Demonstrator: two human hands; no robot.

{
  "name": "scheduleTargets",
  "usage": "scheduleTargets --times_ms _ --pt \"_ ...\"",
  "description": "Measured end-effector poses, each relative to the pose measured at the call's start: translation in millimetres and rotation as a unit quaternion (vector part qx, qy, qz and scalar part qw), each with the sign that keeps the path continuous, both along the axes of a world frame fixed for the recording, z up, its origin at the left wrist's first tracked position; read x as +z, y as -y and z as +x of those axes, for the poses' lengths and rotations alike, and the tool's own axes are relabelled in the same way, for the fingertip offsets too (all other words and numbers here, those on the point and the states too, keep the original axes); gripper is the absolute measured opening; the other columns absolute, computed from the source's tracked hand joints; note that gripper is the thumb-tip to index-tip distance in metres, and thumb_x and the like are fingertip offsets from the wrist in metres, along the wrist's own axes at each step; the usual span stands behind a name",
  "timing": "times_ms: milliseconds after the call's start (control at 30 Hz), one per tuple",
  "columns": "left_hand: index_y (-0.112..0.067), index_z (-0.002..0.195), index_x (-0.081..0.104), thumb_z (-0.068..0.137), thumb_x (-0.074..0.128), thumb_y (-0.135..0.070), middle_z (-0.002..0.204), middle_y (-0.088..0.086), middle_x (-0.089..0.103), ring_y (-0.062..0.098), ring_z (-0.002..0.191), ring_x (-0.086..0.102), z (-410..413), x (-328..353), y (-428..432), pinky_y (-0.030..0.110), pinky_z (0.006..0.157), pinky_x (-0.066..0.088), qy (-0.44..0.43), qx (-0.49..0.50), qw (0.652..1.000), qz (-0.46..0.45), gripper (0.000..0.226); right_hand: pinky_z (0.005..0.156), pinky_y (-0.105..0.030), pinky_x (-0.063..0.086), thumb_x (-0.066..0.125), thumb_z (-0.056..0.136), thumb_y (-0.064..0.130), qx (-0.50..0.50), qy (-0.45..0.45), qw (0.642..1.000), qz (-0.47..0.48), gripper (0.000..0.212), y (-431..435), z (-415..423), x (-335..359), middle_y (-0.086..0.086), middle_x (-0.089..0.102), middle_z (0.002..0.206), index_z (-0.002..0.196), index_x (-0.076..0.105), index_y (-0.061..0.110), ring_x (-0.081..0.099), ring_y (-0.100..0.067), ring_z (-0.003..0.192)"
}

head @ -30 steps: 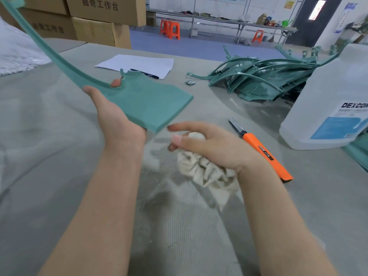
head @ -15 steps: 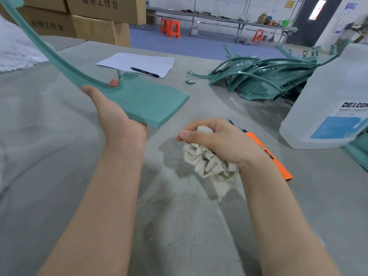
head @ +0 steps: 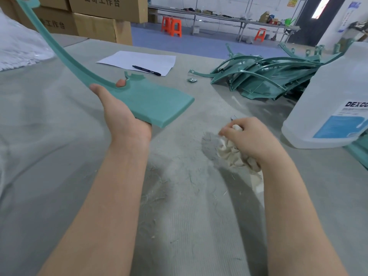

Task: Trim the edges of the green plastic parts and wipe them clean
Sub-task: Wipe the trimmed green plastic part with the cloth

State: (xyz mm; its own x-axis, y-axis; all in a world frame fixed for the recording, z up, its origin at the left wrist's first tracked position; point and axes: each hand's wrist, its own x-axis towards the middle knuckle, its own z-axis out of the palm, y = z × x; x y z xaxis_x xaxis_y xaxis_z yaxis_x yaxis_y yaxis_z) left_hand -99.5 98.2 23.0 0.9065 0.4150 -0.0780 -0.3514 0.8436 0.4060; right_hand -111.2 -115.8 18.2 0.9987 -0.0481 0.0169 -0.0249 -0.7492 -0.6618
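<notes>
My left hand [head: 121, 114] holds a green plastic part [head: 151, 98] above the table, thumb on its near side and a fingertip showing at its far edge. The part has a flat wide end and a long curved arm rising to the upper left. My right hand [head: 253, 138] grips a crumpled white cloth [head: 231, 150] against the grey table [head: 179, 196], to the right of and below the part. The hand hides most of the orange knife; only its metal tip [head: 234, 117] shows. A pile of green plastic parts [head: 264, 80] lies at the far right.
A large translucent jug with a blue label [head: 334, 108] stands at the right edge. A white sheet with a black pen [head: 146, 70] lies further back. Cardboard boxes [head: 99, 20] stand at the far left. Plastic shavings are scattered on the table between my arms.
My right hand closed on the cloth and moved right and down to the table, covering the orange knife. My left hand kept the green part nearly still.
</notes>
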Motion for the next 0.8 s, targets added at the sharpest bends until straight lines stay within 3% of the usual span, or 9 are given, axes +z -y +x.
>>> scheduleTargets --times_ms 100,200,233,300,367,433,533,667,800 --pt "-0.017 0.078 0.050 0.099 0.031 -0.057 0.057 -0.008 0.062 0.020 0.072 0.068 0 0 2 0.050 0.094 0.050 0.008 0.008 1.000 -0.002 0.048 0.044 -0.016 0.035 0.061 0.088 0.016 0.006 0.011 1.000 0.004 0.005 2 0 0 0.002 0.061 0.077 0.092 0.061 0.020 0.051 -0.002 0.044" --pt "-0.017 0.078 0.050 0.099 0.030 -0.057 0.059 -0.007 0.063 0.021 0.074 0.068 -1 1 3 0.050 0.094 0.050 0.013 0.004 1.000 0.002 0.049 0.038 -0.011 0.034 0.064 0.091 0.031 -0.003 0.037 0.999 0.040 0.028 1 -1 0 0.009 0.055 0.050 0.076 0.062 0.009 0.048 -0.001 0.037" --pt "-0.017 0.077 0.050 0.099 0.030 -0.057 0.061 -0.007 0.063 0.021 0.075 0.068 -1 0 3 0.049 0.094 0.051 0.011 0.003 1.000 0.002 0.049 0.037 -0.008 0.033 0.062 0.093 0.033 0.004 0.046 0.998 0.049 0.030 -1 -2 1 0.009 0.055 0.050 0.076 0.064 0.008 0.048 0.000 0.038" --pt "-0.018 0.077 0.050 0.099 0.030 -0.057 0.061 -0.007 0.064 0.019 0.073 0.069 -2 1 5 0.045 0.091 0.053 0.010 0.006 1.000 0.010 0.049 0.046 -0.004 0.038 0.062 0.093 0.024 0.056 0.052 0.993 0.089 0.011 -6 -5 4 0.006 0.065 0.077 0.093 0.069 0.016 0.056 0.003 0.054" --pt "-0.019 0.078 0.050 0.100 0.029 -0.055 0.058 -0.010 0.063 0.015 0.067 0.069 -4 2 7 0.039 0.088 0.054 0.014 0.013 1.000 0.025 0.048 0.056 -0.009 0.045 0.062 0.091 0.015 0.118 0.019 0.986 0.117 0.025 -13 -8 6 0.010 0.064 0.098 0.112 0.065 0.027 0.059 -0.001 0.071" --pt "-0.019 0.077 0.050 0.100 0.029 -0.055 0.059 -0.011 0.064 0.013 0.066 0.069 -5 3 10 0.035 0.085 0.054 0.013 0.017 0.999 0.043 0.048 0.047 -0.014 0.041 0.066 0.090 0.020 0.150 0.004 0.982 0.115 0.009 -21 -10 5 0.012 0.062 0.077 0.098 0.069 0.023 0.052 0.000 0.056" --pt "-0.018 0.080 0.051 0.101 0.029 -0.054 0.065 -0.010 0.066 0.013 0.072 0.069 -4 3 13 0.031 0.079 0.056 0.006 0.028 0.997 0.075 0.046 0.040 -0.016 0.029 0.070 0.088 0.029 0.164 0.002 0.975 0.149 0.033 -35 -14 3 0.005 0.043 0.049 0.077 0.063 -0.001 0.034 -0.005 0.039" --pt "-0.017 0.087 0.053 0.101 0.027 -0.052 0.082 -0.004 0.067 0.017 0.083 0.068 -3 4 16 0.027 0.074 0.056 -0.005 0.052 0.992 0.119 0.046 0.045 -0.014 0.040 0.077 0.082 0.020 0.182 0.063 0.959 0.210 0.017 -48 -22 6 0.010 0.057 0.055 0.080 0.063 0.010 0.048 -0.003 0.047" --pt "-0.015 0.101 0.052 0.102 0.026 -0.051 0.097 0.000 0.063 0.019 0.095 0.066 -3 4 21 0.022 0.072 0.054 -0.008 0.072 0.986 0.152 0.045 0.053 -0.020 0.047 0.078 0.082 0.023 0.184 0.094 0.952 0.226 0.021 -56 -26 8 0.004 0.063 0.064 0.084 0.063 0.008 0.054 -0.008 0.055"
